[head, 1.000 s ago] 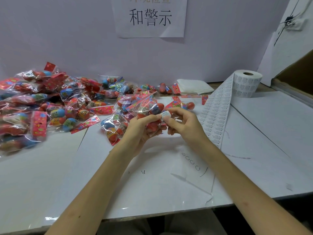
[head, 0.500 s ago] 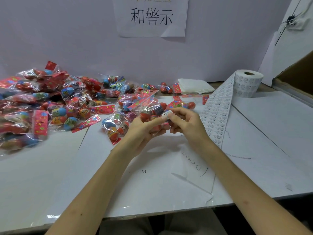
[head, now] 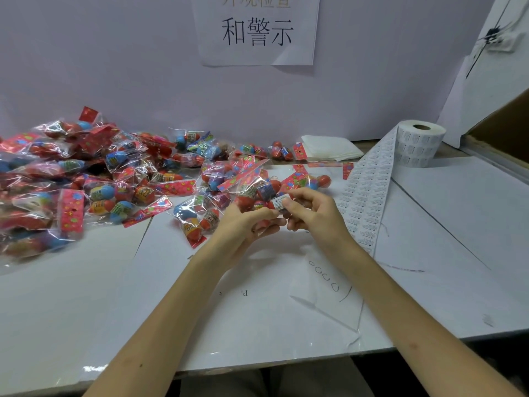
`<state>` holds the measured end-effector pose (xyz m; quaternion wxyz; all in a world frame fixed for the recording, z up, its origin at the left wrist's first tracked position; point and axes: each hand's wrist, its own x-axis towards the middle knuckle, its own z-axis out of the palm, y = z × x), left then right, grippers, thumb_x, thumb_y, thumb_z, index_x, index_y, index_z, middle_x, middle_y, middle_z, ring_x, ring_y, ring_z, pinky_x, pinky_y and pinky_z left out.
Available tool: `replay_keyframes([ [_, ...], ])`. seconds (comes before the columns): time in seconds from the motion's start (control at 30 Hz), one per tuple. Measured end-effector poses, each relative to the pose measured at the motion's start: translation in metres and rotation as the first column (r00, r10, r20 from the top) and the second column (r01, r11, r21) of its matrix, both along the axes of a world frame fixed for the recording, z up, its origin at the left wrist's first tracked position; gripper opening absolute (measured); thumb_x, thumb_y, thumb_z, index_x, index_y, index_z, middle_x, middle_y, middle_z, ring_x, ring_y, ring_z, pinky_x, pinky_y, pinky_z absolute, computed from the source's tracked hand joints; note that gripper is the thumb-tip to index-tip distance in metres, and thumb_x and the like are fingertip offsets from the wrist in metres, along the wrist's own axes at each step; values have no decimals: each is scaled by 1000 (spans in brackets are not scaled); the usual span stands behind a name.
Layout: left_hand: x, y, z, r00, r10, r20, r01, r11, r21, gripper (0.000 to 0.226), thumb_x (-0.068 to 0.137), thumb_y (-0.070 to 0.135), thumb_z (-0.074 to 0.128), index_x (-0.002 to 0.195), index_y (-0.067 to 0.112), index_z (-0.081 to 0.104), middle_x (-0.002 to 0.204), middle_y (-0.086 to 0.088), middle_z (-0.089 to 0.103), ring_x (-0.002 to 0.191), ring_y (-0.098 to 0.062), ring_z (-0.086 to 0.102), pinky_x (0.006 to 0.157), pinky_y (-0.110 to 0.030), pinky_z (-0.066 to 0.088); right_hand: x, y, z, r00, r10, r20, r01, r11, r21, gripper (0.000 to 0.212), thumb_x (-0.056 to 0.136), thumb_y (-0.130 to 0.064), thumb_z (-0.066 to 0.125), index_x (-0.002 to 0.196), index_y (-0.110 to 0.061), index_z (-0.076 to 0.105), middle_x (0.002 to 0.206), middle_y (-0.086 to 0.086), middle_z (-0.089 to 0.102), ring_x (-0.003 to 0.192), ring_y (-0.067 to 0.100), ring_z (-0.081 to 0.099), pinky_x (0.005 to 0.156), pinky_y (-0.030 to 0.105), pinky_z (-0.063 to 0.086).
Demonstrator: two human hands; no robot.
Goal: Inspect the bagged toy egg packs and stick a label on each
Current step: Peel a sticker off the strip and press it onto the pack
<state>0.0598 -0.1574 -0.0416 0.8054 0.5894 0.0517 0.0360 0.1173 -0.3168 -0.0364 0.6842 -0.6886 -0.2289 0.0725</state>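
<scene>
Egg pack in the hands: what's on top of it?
A white warning label lies on the egg pack, with the thumb of the right hand at its edge. The left hand grips the pack from below; fingers cover its underside, so nothing shows there.

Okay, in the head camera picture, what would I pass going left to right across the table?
Pile of bagged egg packs → left hand, gripping the held pack → warning label → right hand, pinching that label → unrolled label strip → label roll.
</scene>
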Motion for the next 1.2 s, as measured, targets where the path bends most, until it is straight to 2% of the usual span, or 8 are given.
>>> replay_keyframes([
  [0.17, -1, 0, -1, 999, -45, 20, 45, 998, -33, 37, 90, 9, 74, 125, 2, 66, 105, -15, 74, 90, -27, 73, 80, -32, 59, 2, -2, -1, 1000, -8, 8, 8, 1000, -1, 11, 98, -14, 67, 106, -9, 71, 79, 10, 67, 59, 16, 62, 61, 26, 54],
  [0.37, 5, 2, -5, 999, 53, 0, -53, 998, 31, 18, 92, -1, 67, 110, -3, 68, 89, -14, 75, 83, -25, 74, 75, -30, 59, 2, -1, -2, 999, -12, 33, 13, 1000, -23, 13, 96, -10, 68, 107, -3, 70, 76, 5, 68, 56, 15, 62, 61, 28, 55],
  [0.5, 3, 1, -4, 996, 81, 25, -83, 991, 103, 22, 92, -2, 67, 114, -5, 69, 92, -17, 76, 82, -26, 75, 73, -29, 59, 2, -1, -2, 1000, 2, 29, -1, 1000, -28, 6, 96, -9, 69, 100, -13, 70, 75, 4, 71, 56, 15, 63, 62, 31, 56],
  [0.67, 3, 2, -5, 993, 111, 41, -116, 980, 164, 22, 91, -6, 64, 111, -2, 71, 91, -19, 76, 78, -26, 75, 69, -27, 59, 3, 0, -5, 999, 3, 35, -1, 999, -50, 9, 94, -9, 71, 102, -12, 70, 75, 6, 72, 57, 16, 63, 61, 29, 56],
  [0.8, 2, 3, -7, 992, 118, 36, -123, 969, 216, 23, 88, -3, 70, 110, 1, 72, 85, -16, 76, 78, -26, 74, 75, -34, 60, 3, 1, -6, 1000, 19, 17, -18, 997, -80, 15, 92, -7, 73, 105, -12, 67, 75, 6, 73, 57, 17, 65, 62, 31, 56],
  [0.9, 3, 6, -8, 997, 82, 1, -81, 986, 147, 17, 88, 0, 70, 105, -3, 71, 81, -14, 74, 82, -29, 74, 77, -34, 59, 4, 2, -8, 1000, 13, 8, -13, 997, -74, 16, 93, -9, 72, 109, -9, 67, 78, 6, 72, 59, 19, 66, 64, 34, 57],
  [1.03, 0, 4, -4, 999, 43, 17, -44, 996, 75, 33, 91, 21, 76, 118, 3, 71, 98, -16, 77, 89, -30, 75, 77, -31, 59, 3, 0, -5, 1000, 1, 19, 0, 998, -67, 14, 95, -14, 71, 109, -13, 69, 77, 4, 72, 60, 19, 67, 64, 34, 58],
  [1.2, 0, 7, -2, 996, 88, 32, -91, 991, 101, 28, 91, 16, 74, 117, 3, 73, 103, -24, 76, 86, -34, 75, 76, -34, 61, 2, 0, -4, 998, -6, 66, 12, 996, -94, 12, 95, -18, 71, 105, -11, 70, 75, 1, 74, 60, 18, 68, 65, 33, 60],
])
